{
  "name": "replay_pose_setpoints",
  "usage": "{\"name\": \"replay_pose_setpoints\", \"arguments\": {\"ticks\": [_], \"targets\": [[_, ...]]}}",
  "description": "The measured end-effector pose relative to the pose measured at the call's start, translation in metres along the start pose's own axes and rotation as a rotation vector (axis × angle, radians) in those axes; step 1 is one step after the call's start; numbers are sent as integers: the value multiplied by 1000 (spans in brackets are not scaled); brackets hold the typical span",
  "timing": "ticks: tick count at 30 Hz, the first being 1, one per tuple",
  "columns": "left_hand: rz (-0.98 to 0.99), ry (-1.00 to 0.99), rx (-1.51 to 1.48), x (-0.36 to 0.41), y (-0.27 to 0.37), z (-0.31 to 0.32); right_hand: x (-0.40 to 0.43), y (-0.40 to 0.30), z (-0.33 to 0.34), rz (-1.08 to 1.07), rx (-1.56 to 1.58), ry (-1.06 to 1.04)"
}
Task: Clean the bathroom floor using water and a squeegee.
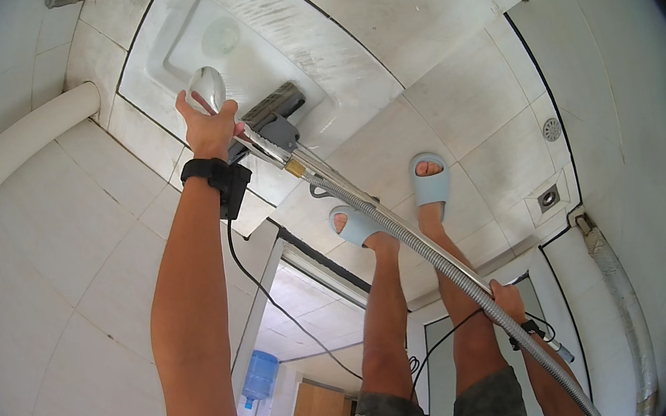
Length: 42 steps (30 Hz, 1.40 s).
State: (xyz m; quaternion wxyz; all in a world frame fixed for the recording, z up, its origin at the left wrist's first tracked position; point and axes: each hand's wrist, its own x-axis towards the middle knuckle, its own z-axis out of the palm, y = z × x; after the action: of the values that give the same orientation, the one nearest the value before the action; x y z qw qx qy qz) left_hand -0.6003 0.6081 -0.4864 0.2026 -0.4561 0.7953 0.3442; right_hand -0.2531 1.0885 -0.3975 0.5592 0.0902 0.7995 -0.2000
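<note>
My left hand (pixel 211 126) grips a chrome hand shower (pixel 263 144), its round head (pixel 207 86) over a white ceramic floor basin (pixel 290 41) that looks like a squat toilet. A flexible metal hose (pixel 414 241) runs from the shower's brass fitting down to the lower right. My right hand (pixel 507 300) holds the metal pole (pixel 459 268) of a mop near its upper end. The mop's grey head (pixel 278 110) lies across the basin's near part, beside the hand shower. Whether water flows is not clear.
My feet in light blue slippers (pixel 430 186) stand on tiles below the basin. A floor drain (pixel 549 198) and a round grate (pixel 551 129) lie right. A white pipe (pixel 11 144) curves at left. A raised doorway edge (pixel 322 264) is near my left foot; a cable hangs from my left wrist.
</note>
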Motion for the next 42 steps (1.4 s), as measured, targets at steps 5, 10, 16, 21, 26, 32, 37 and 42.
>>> {"name": "replay_pose_setpoints", "arguments": {"ticks": [5, 10, 16, 21, 26, 32, 37, 42], "targets": [[109, 56, -114, 2, -3, -12, -4, 20, 9, -33, 82, -6], [124, 26, -107, -7, 17, -56, -23, 35, 6, -108, 103, -7], [224, 86, -189, -28, 46, -109, -33, 8, -43, -168, 177, -103], [247, 116, -251, -53, 58, -132, -23, -24, -73, -241, 212, -129], [243, 104, -346, -71, 29, -136, -21, -26, -72, -161, 205, -86], [236, 157, -390, -92, -26, -137, -45, -57, -73, -123, 278, -52], [180, 291, -606, -123, -68, -127, -84, -71, -72, -125, 214, 17], [111, 523, -856, -157, -118, -86, -99, -88, -81, -170, 104, 91]]}}
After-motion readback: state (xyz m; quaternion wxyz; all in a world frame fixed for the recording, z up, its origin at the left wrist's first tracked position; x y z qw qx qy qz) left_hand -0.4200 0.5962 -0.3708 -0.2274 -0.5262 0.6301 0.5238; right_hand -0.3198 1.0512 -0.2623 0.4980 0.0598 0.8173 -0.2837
